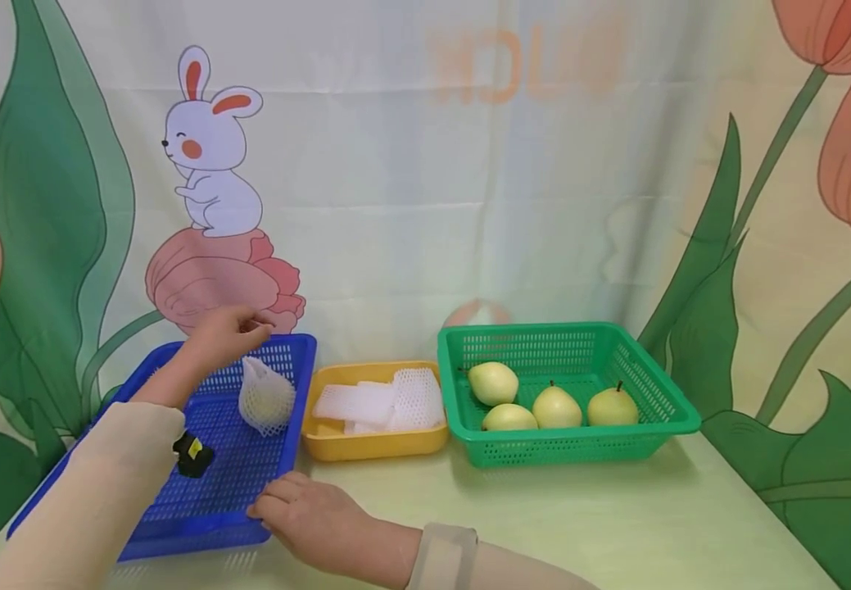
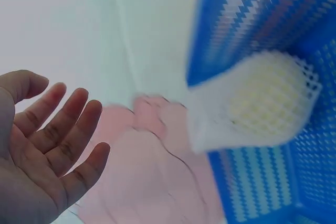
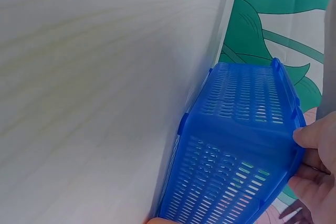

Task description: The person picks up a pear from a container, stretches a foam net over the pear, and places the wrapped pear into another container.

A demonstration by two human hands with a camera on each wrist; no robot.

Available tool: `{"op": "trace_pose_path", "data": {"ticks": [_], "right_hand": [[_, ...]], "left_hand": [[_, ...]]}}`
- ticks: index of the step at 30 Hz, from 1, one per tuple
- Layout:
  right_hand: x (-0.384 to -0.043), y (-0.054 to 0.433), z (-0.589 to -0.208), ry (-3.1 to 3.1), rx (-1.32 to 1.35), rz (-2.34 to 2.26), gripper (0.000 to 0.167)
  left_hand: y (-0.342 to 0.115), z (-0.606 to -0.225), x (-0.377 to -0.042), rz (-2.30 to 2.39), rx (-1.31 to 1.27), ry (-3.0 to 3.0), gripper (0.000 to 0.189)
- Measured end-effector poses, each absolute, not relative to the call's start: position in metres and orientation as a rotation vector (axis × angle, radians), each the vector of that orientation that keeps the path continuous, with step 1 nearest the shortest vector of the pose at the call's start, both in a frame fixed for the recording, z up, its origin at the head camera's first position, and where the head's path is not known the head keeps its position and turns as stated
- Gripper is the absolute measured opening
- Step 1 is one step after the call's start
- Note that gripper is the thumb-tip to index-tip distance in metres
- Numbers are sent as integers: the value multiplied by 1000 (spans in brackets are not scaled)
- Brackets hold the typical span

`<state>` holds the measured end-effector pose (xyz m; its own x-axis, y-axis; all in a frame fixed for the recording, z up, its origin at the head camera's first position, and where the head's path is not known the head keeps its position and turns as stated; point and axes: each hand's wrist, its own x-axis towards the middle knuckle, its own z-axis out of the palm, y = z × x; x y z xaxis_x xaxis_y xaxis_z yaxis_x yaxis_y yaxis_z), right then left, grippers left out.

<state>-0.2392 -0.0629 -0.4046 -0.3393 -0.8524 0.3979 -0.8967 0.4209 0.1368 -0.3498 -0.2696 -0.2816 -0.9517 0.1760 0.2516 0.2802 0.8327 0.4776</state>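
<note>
A blue basket [image 1: 226, 528] stands at the left of the table. Inside it, near the right side, lies a pear in a white foam net [image 1: 266, 397], which also fills much of the left wrist view. My left hand [image 1: 226, 334] is raised over the basket's far side; in the left wrist view its fingers [image 2: 65, 145] are loosely bent and hold nothing. With thumb and fingers, my right hand [image 1: 318, 516] grips the basket's rim at the near right corner, as the right wrist view shows [image 3: 317, 166].
Beside the blue basket, a yellow tray [image 1: 373, 447] holds several white foam nets [image 1: 362, 403]. To its right, a green basket [image 1: 572, 451] contains several bare pears [image 1: 558, 407]. A printed curtain [image 1: 388, 205] hangs behind. A black device [image 1: 192, 455] shows by my left wrist.
</note>
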Motion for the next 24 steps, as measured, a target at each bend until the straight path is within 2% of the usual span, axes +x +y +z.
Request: {"op": "trace_pose_path", "data": {"ticks": [13,24], "right_hand": [[-247,-61,-407,-2176,1536,153,20],[-238,-30,-381,-2152,1540,398,25]], "left_hand": [[-229,-274,-286,-761,-571,-2661,20],[-218,-288,-256,-695,-635,-2618,19]]}}
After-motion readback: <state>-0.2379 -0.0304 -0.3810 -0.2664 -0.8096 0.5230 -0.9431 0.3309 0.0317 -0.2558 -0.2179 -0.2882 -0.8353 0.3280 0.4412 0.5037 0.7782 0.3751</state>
